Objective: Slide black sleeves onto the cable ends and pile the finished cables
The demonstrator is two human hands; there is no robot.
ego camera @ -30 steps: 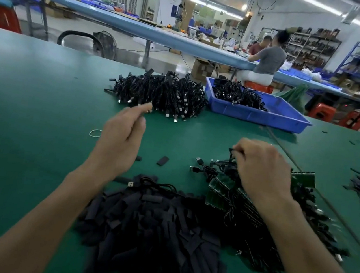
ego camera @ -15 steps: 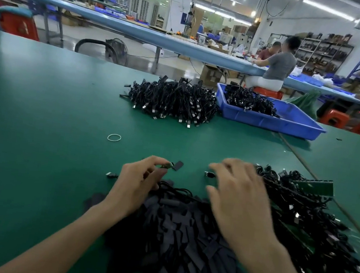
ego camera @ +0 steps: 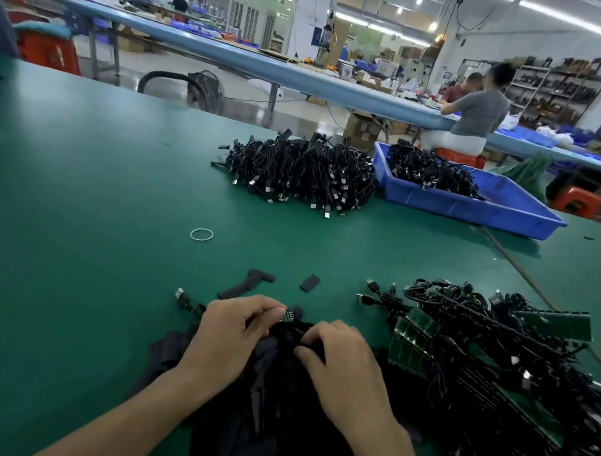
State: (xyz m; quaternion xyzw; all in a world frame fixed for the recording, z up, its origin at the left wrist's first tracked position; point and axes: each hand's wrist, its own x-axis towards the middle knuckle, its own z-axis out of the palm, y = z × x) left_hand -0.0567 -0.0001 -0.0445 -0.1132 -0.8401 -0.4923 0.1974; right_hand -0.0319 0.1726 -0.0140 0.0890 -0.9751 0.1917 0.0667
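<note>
My left hand point(ego camera: 233, 338) pinches the small circuit-board end of a black cable point(ego camera: 288, 315). That cable's USB plug point(ego camera: 181, 295) lies on the mat to the left. My right hand point(ego camera: 344, 369) sits just right of it, fingertips curled into the pile of black sleeves point(ego camera: 262, 435) and pinching one sleeve beside the cable end. The two hands nearly touch over the pile's far edge. A heap of cables with green boards point(ego camera: 502, 372) lies to the right. The pile of finished cables point(ego camera: 299, 173) sits farther back on the green table point(ego camera: 59, 232).
A blue tray point(ego camera: 486, 211) holding more cables stands right of the finished pile. A rubber band point(ego camera: 201, 234) and two loose sleeves point(ego camera: 308, 282) point(ego camera: 253, 279) lie on the mat beyond my hands. People work at a long bench behind.
My left hand came back from the far pile and took up a cable end. My right hand left the cable heap and moved left onto the sleeves. Both hands drew together.
</note>
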